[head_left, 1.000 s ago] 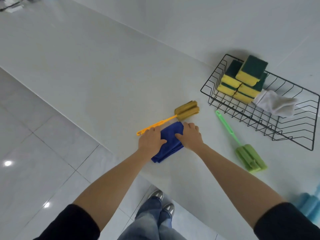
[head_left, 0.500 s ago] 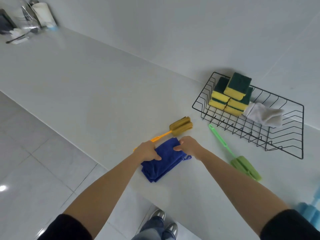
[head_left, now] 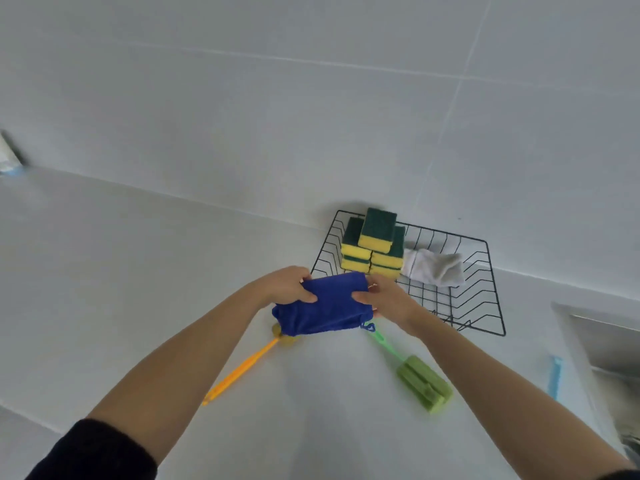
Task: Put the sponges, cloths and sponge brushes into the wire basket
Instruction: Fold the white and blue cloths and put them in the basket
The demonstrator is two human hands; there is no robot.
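A folded blue cloth (head_left: 330,306) hangs above the white counter, held at its left end by my left hand (head_left: 287,285) and at its right end by my right hand (head_left: 384,297). Just beyond it stands the black wire basket (head_left: 485,289), holding several stacked yellow-green sponges (head_left: 375,244) at its left end and a white cloth (head_left: 433,268) beside them. An orange sponge brush (head_left: 242,370) lies on the counter below the cloth, its head partly hidden. A green sponge brush (head_left: 420,381) lies to the right, under my right forearm's side.
A light blue brush handle (head_left: 554,375) lies at the right next to a sink edge (head_left: 568,327). The tiled wall rises right behind the basket. The counter's front edge runs at the lower left, with floor below.
Both hands have lifted the blue cloth off the counter and carried it up and right, close to the basket. The view has tilted upward toward the wall.
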